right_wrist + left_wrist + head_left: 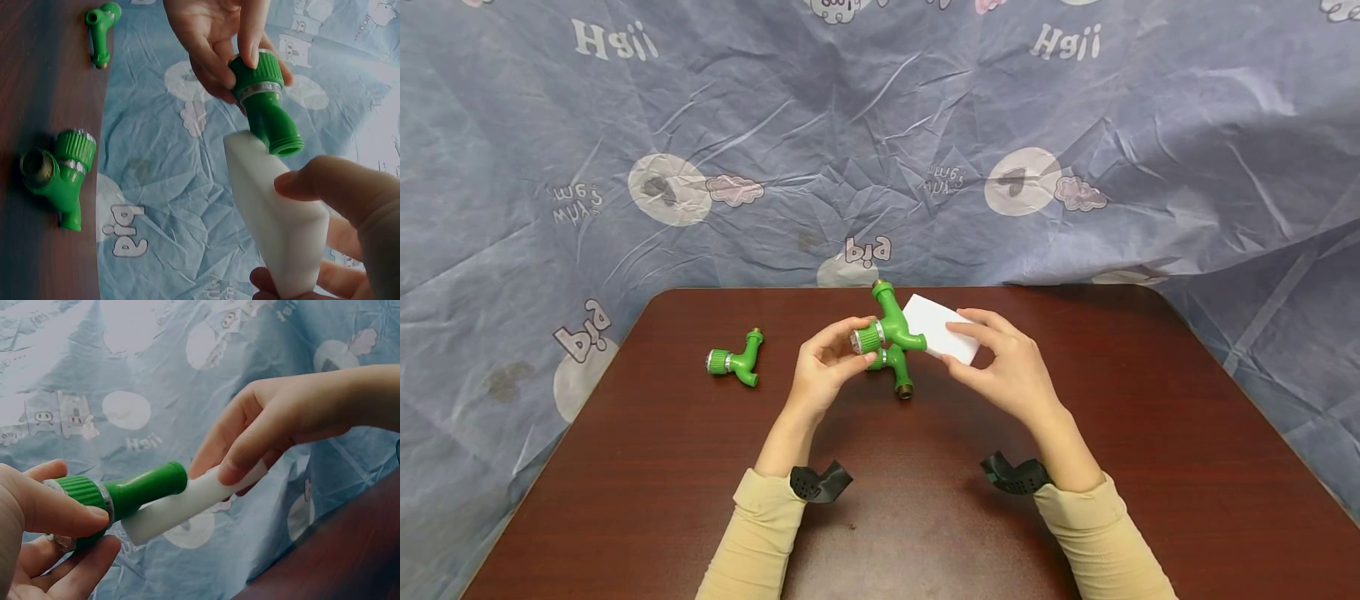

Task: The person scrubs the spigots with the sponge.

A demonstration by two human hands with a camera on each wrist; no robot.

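My left hand [822, 371] pinches a green faucet [892, 319] by its ribbed knob, held up above the table. A white sponge block [942, 329] is gripped between the thumb and fingers of my right hand [1011, 367]. In the right wrist view the sponge [275, 212] lies against the faucet's body beside the spout [275, 128]. The left wrist view shows the sponge [181, 509] running just behind the green spout [150, 484]. Partly hidden beneath the held faucet, a second green faucet [901, 375] lies on the table.
A third green faucet [737, 358] lies on the dark red-brown table [647, 467], left of my left hand. Behind the table's far edge hangs a wrinkled blue-grey patterned cloth [865, 125]. Both wrists wear black straps [822, 482].
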